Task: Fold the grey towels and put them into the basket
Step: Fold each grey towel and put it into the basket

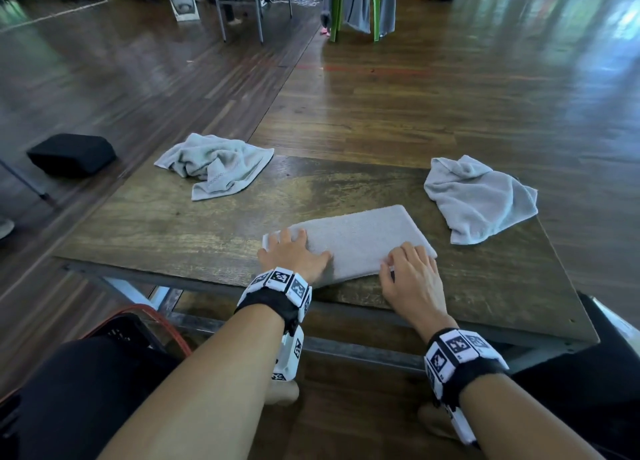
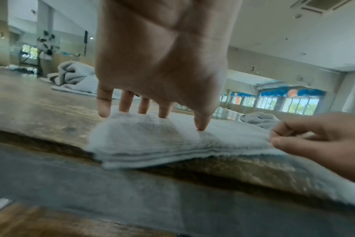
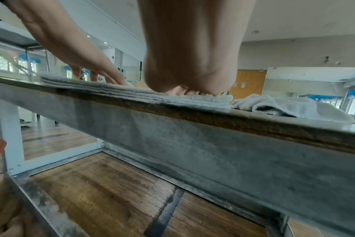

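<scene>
A folded grey towel lies in several layers near the table's front edge. My left hand rests flat on its left end, fingers straight and pressing down on the folded towel. My right hand sits at the towel's near right corner with curled fingers. In the left wrist view the right hand pinches the towel's edge between thumb and fingers. One crumpled grey towel lies at the back left, another at the right. A black basket with an orange rim stands on the floor at my lower left.
The wooden table has a grey metal frame under its front edge. A black bag lies on the floor to the left. A green chair draped with grey cloths stands far behind.
</scene>
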